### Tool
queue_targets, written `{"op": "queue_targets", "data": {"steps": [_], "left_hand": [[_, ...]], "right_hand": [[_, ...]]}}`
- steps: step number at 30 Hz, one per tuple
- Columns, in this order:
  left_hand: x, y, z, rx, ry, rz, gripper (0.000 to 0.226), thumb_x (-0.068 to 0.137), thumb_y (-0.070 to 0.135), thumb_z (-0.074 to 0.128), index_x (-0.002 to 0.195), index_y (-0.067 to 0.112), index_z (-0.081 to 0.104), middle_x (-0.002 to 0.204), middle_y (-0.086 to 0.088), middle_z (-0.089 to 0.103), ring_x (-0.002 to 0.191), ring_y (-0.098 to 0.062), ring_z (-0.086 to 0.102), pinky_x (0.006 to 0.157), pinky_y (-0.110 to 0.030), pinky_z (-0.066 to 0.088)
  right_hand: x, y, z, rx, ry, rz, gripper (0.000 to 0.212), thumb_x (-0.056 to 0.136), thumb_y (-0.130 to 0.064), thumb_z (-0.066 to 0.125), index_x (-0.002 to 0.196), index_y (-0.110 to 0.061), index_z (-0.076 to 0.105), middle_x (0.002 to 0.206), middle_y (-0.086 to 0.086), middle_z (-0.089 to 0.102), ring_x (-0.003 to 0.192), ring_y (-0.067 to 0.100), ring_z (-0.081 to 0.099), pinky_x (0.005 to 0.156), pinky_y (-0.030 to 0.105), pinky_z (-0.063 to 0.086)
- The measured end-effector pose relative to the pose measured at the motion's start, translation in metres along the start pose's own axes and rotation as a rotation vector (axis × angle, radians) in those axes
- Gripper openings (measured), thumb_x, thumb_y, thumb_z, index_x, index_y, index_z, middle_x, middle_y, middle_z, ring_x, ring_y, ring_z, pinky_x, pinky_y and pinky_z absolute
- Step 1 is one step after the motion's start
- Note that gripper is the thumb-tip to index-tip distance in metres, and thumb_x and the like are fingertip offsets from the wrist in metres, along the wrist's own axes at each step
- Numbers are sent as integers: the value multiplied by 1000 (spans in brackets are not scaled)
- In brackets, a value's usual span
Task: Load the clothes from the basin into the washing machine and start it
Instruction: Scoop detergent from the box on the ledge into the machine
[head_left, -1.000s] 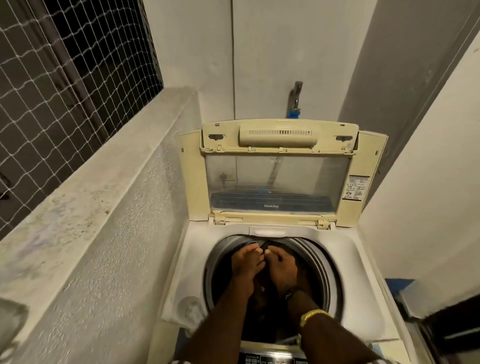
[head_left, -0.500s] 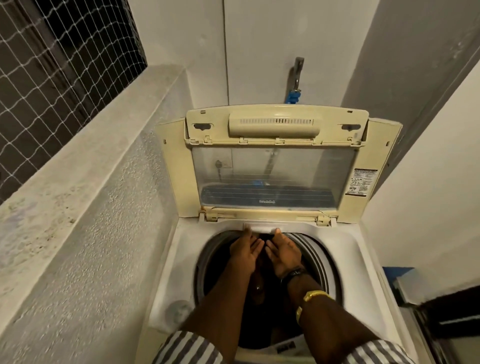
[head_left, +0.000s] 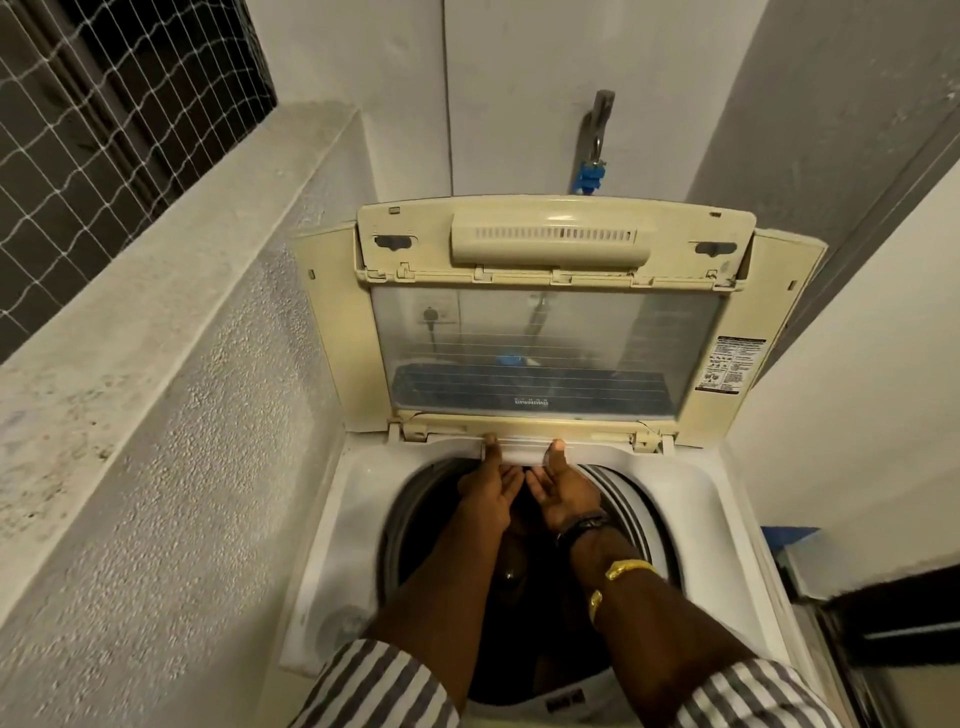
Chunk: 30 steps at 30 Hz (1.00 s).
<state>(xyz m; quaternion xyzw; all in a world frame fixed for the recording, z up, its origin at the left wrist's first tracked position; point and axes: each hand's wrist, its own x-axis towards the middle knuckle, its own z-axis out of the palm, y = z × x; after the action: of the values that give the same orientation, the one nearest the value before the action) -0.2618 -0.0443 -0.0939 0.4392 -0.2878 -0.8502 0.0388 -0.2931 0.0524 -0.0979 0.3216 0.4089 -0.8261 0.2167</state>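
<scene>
Single view, head-worn, wide-angle. The camera stands over the front edge of the white top-loading washing machine (head_left: 719, 525) and looks forward and steeply down, facing the back wall. Range is close. The raised cream plastic lid with a clear window (head_left: 540, 353) fills the centre. The grey-and-white striped sleeves (head_left: 384, 686) enter at the bottom edge. The rough grey plastered parapet (head_left: 182, 415) runs along the left.
</scene>
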Motion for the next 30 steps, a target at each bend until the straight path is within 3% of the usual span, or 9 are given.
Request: {"op": "queue_targets", "data": {"steps": [2, 6, 9, 15, 19, 24, 28, 30], "left_hand": [[2, 1, 0, 14, 4, -9, 55, 87, 40, 71, 118, -3, 58, 120, -22, 65, 107, -29, 65, 92, -36, 55], [4, 1, -2, 40, 0, -15, 47, 88, 41, 69, 106, -2, 60, 118, -22, 65, 104, -27, 65, 93, -35, 54], [4, -1, -2, 50, 19, -15, 50, 91, 38, 66, 113, -6, 59, 116, -22, 65, 102, -27, 65, 91, -33, 54], [6, -4, -2, 49, 29, 22, 51, 96, 32, 61, 126, -9, 54, 121, -26, 62, 103, -29, 64, 79, -29, 57], [7, -6, -4, 66, 14, 31, 49, 97, 31, 60, 127, -7, 55, 122, -26, 63, 106, -29, 65, 93, -34, 54], [9, -10, -5, 87, 47, 51, 47, 97, 31, 61, 127, -4, 56, 117, -22, 65, 101, -27, 66, 88, -34, 55], [7, -11, -4, 88, 73, 76, 48, 97, 33, 62, 124, -6, 58, 114, -23, 66, 95, -25, 68, 74, -28, 58], [7, -14, -6, 83, 88, 82, 50, 96, 35, 63, 124, -7, 58, 116, -24, 65, 97, -26, 68, 74, -28, 58]], "right_hand": [[3, 1, 1, -1, 3, -3, 63, 89, -28, 75, 139, 3, 50, 127, 18, 64, 103, 25, 64, 76, 35, 59], [11, 5, -4, -9, -29, -16, 60, 91, -28, 73, 136, 2, 49, 129, 19, 63, 111, 28, 64, 96, 41, 56], [14, 7, -6, 7, -23, -33, 62, 91, -26, 73, 139, 0, 43, 130, 22, 62, 119, 32, 62, 103, 46, 53], [25, 14, -10, 10, -25, -67, 61, 87, -26, 75, 134, 1, 46, 133, 26, 61, 123, 35, 61, 99, 46, 55], [27, 17, -11, 23, -49, -93, 83, 75, -34, 79, 140, 3, 44, 134, 26, 62, 123, 36, 62, 87, 40, 61], [32, 22, -13, 35, -37, -109, 90, 73, -37, 83, 142, 2, 42, 126, 26, 59, 126, 36, 60, 88, 42, 61], [29, 21, -12, 41, -36, -97, 75, 84, -32, 77, 142, -3, 41, 118, 19, 60, 115, 29, 63, 88, 42, 61], [27, 23, -14, 58, -33, -85, 69, 89, -29, 74, 144, -6, 40, 119, 18, 60, 117, 30, 61, 92, 44, 59]]}}
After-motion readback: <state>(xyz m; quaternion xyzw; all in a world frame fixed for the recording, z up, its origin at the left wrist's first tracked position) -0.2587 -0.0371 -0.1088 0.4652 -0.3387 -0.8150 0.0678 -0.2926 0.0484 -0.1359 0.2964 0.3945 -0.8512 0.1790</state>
